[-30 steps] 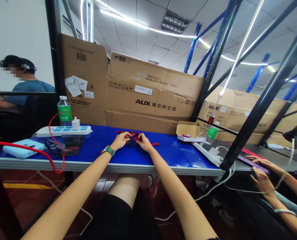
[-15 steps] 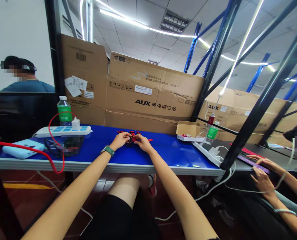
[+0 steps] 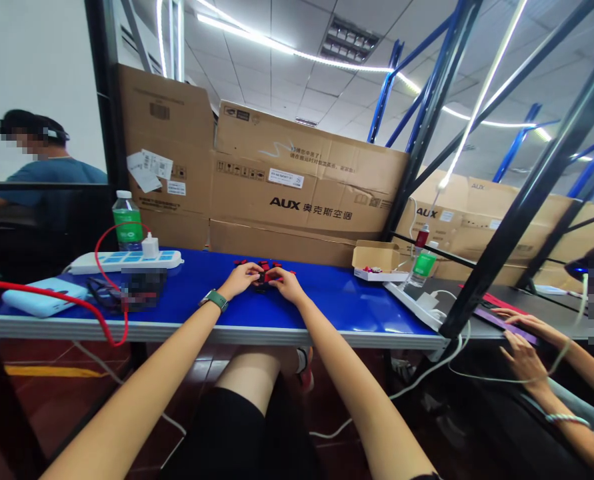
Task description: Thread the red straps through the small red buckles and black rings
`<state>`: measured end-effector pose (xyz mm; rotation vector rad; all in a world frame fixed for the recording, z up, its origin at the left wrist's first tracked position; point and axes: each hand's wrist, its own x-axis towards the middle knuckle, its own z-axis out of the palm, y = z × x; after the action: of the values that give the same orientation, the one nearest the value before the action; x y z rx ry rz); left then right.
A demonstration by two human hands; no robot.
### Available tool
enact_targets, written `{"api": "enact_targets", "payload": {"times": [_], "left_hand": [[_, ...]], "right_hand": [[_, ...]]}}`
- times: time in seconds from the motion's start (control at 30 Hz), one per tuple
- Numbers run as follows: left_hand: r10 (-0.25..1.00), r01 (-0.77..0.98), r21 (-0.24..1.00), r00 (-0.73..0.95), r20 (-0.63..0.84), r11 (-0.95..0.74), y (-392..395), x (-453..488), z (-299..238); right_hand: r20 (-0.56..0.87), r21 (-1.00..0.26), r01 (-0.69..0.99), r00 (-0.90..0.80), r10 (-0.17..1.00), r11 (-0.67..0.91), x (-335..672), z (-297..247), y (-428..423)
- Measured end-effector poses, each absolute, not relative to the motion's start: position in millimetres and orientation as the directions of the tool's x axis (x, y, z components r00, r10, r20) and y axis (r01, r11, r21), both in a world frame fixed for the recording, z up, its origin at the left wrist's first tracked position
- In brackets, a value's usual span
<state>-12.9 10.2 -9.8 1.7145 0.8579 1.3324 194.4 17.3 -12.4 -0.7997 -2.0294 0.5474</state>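
My left hand and my right hand meet at the middle of a blue table top. Between their fingers sits a small red and black part, partly hidden by them. Both hands seem to grip it from opposite sides. Small red pieces lie just beyond my fingertips, and a red strip pokes out past my right hand. A green watch band circles my left wrist.
To the left stand a white power strip, a green-labelled bottle, a pale blue power bank and a red cable. To the right are a small open carton and a co-worker's hands.
My hands have drawn closer together over the red and black part since a second ago. The red strip now sits nearer my right hand, and the head view has shifted slightly.
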Motion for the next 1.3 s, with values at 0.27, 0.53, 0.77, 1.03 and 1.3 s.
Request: {"api": "enact_targets", "payload": {"times": [0.27,0.53,0.77,1.03,1.3], "left_hand": [[0.882,0.04,0.907,0.254,0.397,-0.42,10.4,-10.9,-11.2],[0.9,0.087,0.915,0.235,0.366,-0.395,7.3,-10.3,-9.1],[0.889,0.053,0.92,0.283,0.359,-0.388,3.5,-8.7,-7.9],[0.898,0.171,0.883,0.136,0.418,-0.437,4.5,-10.4,-7.8],[0.895,0.21,0.871,0.141,0.422,-0.444,6.1,-12.5,-8.7]], "right_hand": [[0.54,-0.653,0.328,-0.43,0.723,0.683,192.9,-10.5,10.3],[0.594,-0.569,0.274,-0.514,0.618,0.775,192.0,-6.9,1.7],[0.667,-0.37,0.416,-0.504,0.549,0.831,191.9,2.4,-2.5],[0.624,-0.661,0.222,-0.367,0.69,0.716,188.4,-1.3,7.4],[0.574,-0.623,0.361,-0.392,0.719,0.694,192.1,-9.2,17.7]]}}
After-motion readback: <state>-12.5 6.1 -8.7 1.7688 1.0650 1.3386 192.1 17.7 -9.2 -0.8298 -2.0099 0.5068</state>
